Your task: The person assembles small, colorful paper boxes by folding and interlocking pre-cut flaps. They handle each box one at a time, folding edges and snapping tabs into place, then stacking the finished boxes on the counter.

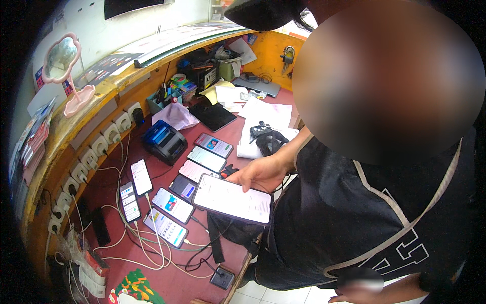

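Neither of my hands is in view. At the right, close by, stands another person in a black apron with pale trim (347,202). One hand of theirs (263,175) grips a large phone (235,200) with a lit white screen, thumb along its upper edge. Under and beside that phone, more phones lie on the red desk top (119,268). Among them are a phone with a coloured picture (173,204), a phone with a blue-topped screen (166,228), and a white-screened phone (142,176). The person's other hand (349,294) hangs low by the bottom edge, partly blurred.
White cables (164,253) tangle across the desk from a row of wall sockets (101,144). A black and blue boxy device (164,142), a black tablet (212,116) and papers (266,109) lie farther back. A pink mirror (62,61) stands on the ledge.
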